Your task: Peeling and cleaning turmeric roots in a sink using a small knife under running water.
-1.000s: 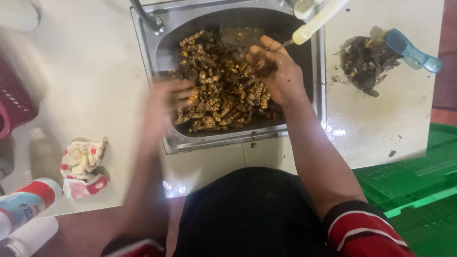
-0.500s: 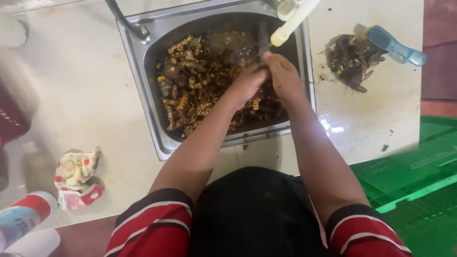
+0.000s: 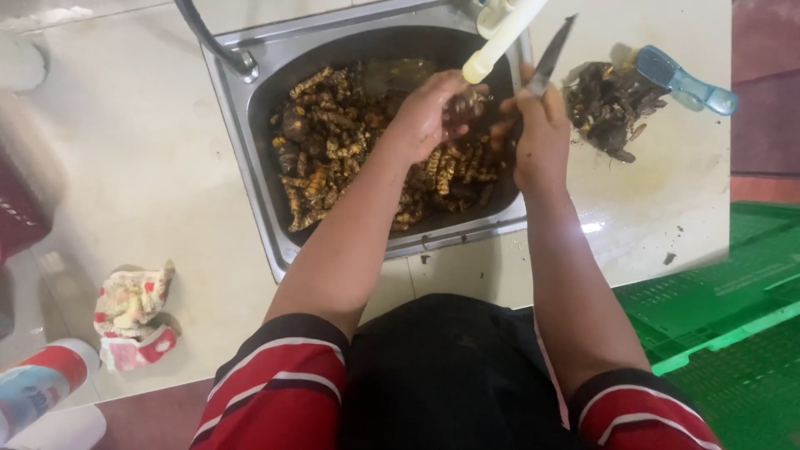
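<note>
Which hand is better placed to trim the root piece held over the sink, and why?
The right hand. Its grip is closed on the knife, blade up, close beside the root piece held by the left hand. The left is occupied steadying it above the sink.

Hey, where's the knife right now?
In the head view, the knife is in the right hand, blade pointing up over the sink's right edge, beside the pile of dark peelings on the counter.
</note>
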